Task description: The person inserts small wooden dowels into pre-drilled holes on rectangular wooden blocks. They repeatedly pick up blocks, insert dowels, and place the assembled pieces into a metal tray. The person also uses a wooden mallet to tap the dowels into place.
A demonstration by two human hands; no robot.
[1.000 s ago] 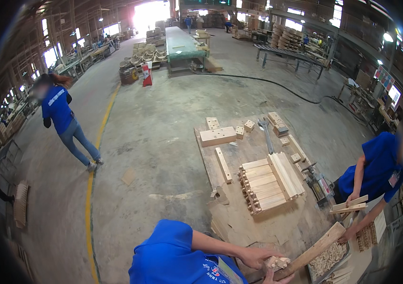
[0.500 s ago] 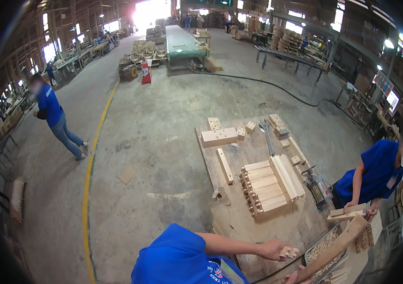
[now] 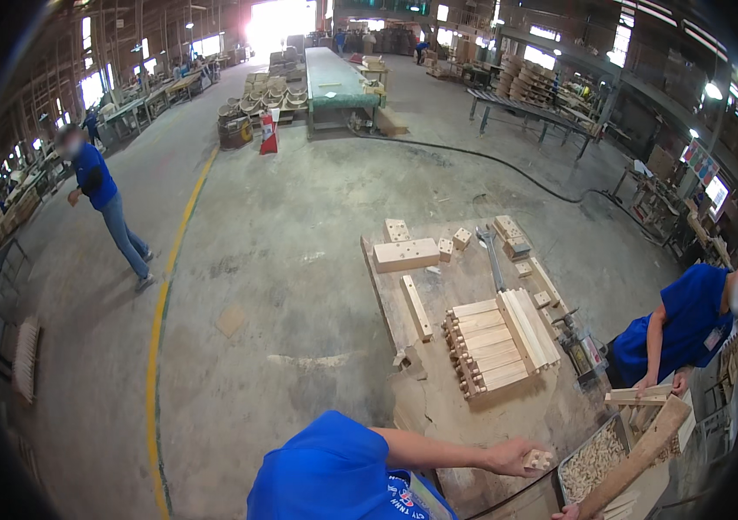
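Observation:
Stretched out from a blue sleeve, my left hand (image 3: 510, 457) is closed around a small pale wooden block (image 3: 539, 459) with holes or pegs in its end. At the bottom edge my right hand (image 3: 568, 513) is mostly cut off; its fingers close at the lower end of a long brown wooden board (image 3: 635, 457). The board slants over a metal tray (image 3: 565, 478) filled with short wooden dowels (image 3: 593, 459). Beyond my left hand, a row of pale wooden bars (image 3: 485, 348) with rounded ends lies on the worktable (image 3: 425, 394), a thicker bar (image 3: 525, 329) across them.
A wrench (image 3: 492, 260), drilled blocks (image 3: 406, 254) and a loose strip (image 3: 417, 308) lie on the table. A clamp-like device (image 3: 581, 351) sits at its right edge. At right a co-worker (image 3: 677, 321) holds wooden strips (image 3: 638, 396). Another person (image 3: 102, 195) stands left near the yellow floor line (image 3: 159, 321).
My right hand and the brown board have shifted right, uncovering more dowels. My left hand has moved slightly right with the block. The person at left has turned and changed stance.

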